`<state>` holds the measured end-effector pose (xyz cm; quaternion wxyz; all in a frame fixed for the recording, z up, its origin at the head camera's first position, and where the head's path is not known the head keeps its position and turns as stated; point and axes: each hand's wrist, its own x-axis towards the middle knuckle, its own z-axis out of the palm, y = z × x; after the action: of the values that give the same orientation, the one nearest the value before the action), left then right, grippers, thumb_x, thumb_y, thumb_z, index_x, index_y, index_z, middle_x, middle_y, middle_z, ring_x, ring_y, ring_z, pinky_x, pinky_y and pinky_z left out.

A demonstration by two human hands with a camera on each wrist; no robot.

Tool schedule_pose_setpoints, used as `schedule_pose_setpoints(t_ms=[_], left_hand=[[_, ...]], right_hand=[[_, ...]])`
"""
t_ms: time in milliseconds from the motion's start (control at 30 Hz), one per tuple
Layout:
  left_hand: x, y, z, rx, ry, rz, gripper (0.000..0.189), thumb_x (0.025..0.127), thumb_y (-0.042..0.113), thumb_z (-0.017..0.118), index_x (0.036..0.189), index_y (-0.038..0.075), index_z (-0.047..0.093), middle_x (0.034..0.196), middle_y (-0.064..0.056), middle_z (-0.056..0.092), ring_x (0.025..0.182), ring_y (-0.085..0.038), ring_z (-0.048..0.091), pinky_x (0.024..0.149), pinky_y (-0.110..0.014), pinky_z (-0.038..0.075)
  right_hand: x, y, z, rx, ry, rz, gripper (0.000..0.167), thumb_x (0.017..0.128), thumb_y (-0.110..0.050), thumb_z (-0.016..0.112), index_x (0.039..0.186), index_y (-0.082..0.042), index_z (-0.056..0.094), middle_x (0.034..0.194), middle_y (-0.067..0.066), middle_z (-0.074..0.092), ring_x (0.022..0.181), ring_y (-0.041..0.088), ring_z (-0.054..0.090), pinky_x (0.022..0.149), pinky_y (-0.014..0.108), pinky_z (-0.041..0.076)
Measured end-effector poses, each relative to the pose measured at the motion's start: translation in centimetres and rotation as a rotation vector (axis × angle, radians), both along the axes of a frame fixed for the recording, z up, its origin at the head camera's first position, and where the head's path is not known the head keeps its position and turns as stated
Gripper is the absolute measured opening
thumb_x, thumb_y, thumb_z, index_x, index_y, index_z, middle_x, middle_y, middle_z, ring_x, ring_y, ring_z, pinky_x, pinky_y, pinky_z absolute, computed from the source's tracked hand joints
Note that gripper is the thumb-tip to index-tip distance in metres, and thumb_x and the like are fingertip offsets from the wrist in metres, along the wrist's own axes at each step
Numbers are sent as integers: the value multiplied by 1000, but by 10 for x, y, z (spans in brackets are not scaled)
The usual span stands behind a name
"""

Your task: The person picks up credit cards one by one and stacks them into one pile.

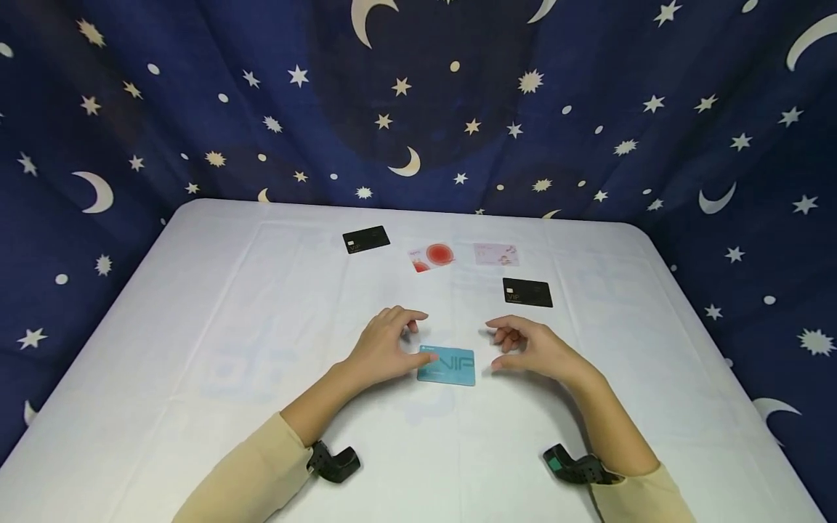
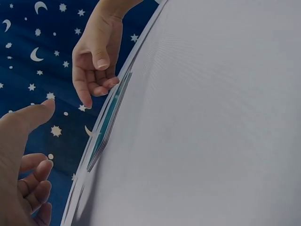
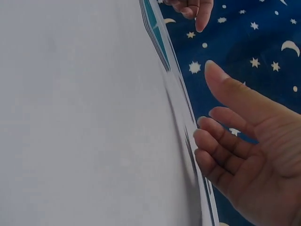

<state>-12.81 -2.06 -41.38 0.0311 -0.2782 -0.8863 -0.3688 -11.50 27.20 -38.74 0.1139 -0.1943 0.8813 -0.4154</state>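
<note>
A turquoise VIP card point(image 1: 454, 369) lies flat on the white table between the two hands. In the left wrist view layered edges show beneath the turquoise top card point(image 2: 109, 115), like a small stack. My left hand point(image 1: 384, 345) is held over the card's left end, its thumb overlapping the card in the head view. Seen from the left wrist, that hand point(image 2: 19, 150) is apart from the stack, fingers loosely bent around nothing. To the right of the card, my right hand point(image 1: 536, 350) hovers with thumb and fingers spread apart, holding nothing; the right wrist view shows its palm point(image 3: 254, 174).
Farther back lie a black card point(image 1: 366, 240), a white card with a red circle point(image 1: 432, 257), a pale pink card point(image 1: 496, 254) and a second black VIP card point(image 1: 527, 293). A dark blue star-and-moon cloth point(image 1: 458, 94) hangs behind the white table point(image 1: 216, 407).
</note>
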Motion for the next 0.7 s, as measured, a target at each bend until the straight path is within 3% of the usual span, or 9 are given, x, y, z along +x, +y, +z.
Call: schedule_pose_setpoints(t_ms=[300,700], left_hand=[[-12,24,3,-33,-58,35,65,74,50,73,125,13,57,97,2,56,94,-16,49,88,-35,39],[-33,68,13,-224,-53,26,75,76,61,66,134,16,51,103,3,57,101,-16,50,90,-35,41]], right_hand=[[-10,22,0,36,57,-121,67,72,-21,82,129,-1,53,106,13,60,87,22,56,72,24,46],[-24,46,-3,179,140,-255,65,78,-27,78,132,-4,51,108,14,58,89,23,52,74,24,43]])
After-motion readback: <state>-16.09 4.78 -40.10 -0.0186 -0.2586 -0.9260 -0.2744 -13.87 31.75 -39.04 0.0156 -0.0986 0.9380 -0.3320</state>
